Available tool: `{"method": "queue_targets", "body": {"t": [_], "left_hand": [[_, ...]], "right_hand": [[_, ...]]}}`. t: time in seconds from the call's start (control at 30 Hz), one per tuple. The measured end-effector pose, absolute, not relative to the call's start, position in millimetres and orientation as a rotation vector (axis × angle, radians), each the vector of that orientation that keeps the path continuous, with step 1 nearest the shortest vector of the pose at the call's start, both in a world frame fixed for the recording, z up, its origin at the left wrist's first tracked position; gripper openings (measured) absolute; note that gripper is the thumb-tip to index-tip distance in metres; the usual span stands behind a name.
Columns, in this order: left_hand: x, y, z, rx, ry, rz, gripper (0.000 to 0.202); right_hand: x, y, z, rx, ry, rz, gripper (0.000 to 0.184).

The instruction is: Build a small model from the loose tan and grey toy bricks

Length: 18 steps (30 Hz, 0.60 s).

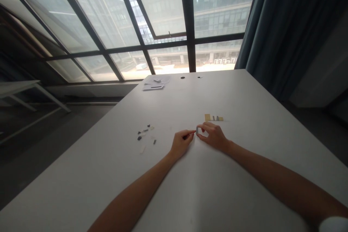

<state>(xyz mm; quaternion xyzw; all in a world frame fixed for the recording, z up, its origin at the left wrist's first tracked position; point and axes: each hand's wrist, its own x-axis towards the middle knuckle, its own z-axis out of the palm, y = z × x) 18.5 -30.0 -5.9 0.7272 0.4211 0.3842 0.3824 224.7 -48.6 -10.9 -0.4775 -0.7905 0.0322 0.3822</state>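
Between the thumb and index finger of my right hand (213, 135) is a small grey building-block piece (197, 130), held on end just above or on the table; I cannot tell which. My left hand (182, 141) is closed, its index fingertip reaching to the piece's left side. Whether something small is pinched in it is hidden. Just beyond my right hand lies a tan plate with white and grey pieces (213, 117). Left of my hands are several loose small pieces, among them a dark grey one (154, 141), a black one (139, 138) and a whitish one (143, 149).
The white table (108, 174) stretches away to a window wall. Papers (156, 82) lie at its far left corner, with a black round thing (182, 77) and a small dark item (199, 77) near the far edge. A blue curtain (269, 36) hangs at right.
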Motion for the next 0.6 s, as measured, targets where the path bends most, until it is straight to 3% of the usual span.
{"method": "queue_targets", "body": {"t": [0.6], "left_hand": [[21.3,-32.9,-6.1,1.817,0.978,0.899,0.045]], "right_hand": [[228.1,-47.4,-4.8,-1.150,-1.925,-0.073,0.025]]}}
